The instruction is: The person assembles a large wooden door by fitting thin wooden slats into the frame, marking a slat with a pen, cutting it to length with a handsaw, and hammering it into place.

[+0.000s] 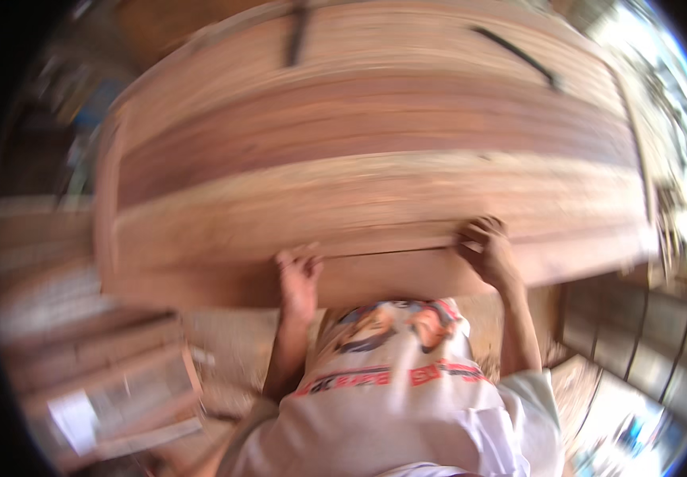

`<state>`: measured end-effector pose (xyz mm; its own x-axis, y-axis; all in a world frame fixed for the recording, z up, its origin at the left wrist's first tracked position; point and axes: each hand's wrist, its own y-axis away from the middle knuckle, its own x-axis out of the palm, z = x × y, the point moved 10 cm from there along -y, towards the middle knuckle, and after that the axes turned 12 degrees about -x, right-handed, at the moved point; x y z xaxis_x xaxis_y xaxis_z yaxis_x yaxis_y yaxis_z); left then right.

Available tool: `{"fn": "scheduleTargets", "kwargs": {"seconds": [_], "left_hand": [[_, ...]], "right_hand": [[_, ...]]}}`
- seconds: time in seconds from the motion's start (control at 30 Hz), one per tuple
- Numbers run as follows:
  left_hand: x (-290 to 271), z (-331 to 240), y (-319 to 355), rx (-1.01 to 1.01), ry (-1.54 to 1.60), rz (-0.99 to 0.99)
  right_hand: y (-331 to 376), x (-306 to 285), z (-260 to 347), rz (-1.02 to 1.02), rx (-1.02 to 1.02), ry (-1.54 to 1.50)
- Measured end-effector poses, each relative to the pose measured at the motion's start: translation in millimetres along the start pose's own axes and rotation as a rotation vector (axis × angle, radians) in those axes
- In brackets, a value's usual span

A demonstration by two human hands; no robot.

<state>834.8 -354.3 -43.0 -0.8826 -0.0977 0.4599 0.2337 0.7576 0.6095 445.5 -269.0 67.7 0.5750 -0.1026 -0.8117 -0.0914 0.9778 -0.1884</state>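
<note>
A large wooden panel, made of light and reddish-brown boards within a frame, spreads across the view in front of my body. Along its near side runs a rail, with a dark narrow gap between it and the neighbouring board. My left hand reaches over the near edge, its fingers apart and resting on the rail at the gap's left end. At the gap's right end my right hand has its fingers bent down and closed on the panel's rail. Motion blurs both hands, and their fingertips are partly hidden.
Two dark strips, one at the top and one at upper right, lie on the panel's far part. Wooden frames stand at lower left, with a white sheet on one. A slatted wooden piece is at right.
</note>
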Motion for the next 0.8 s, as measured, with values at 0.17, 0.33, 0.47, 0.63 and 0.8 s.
{"fn": "scheduleTargets", "kwargs": {"seconds": [0.17, 0.33, 0.47, 0.63, 0.8], "left_hand": [[-22, -9, 0, 0.012, -0.038, -0.022], [-7, -20, -2, 0.004, -0.148, 0.015], [-19, -29, -7, 0.016, -0.119, 0.007], [-23, -48, -14, 0.056, -0.107, -0.005], [0, -43, -13, 0.049, -0.146, 0.040]], "right_hand": [[3, 12, -6, 0.047, -0.027, 0.018], [21, 10, -14, -0.027, -0.007, 0.003], [13, 13, -9, -0.042, -0.020, -0.023], [4, 17, 1, -0.098, -0.043, -0.016], [8, 6, -7, -0.089, -0.019, -0.027]]}}
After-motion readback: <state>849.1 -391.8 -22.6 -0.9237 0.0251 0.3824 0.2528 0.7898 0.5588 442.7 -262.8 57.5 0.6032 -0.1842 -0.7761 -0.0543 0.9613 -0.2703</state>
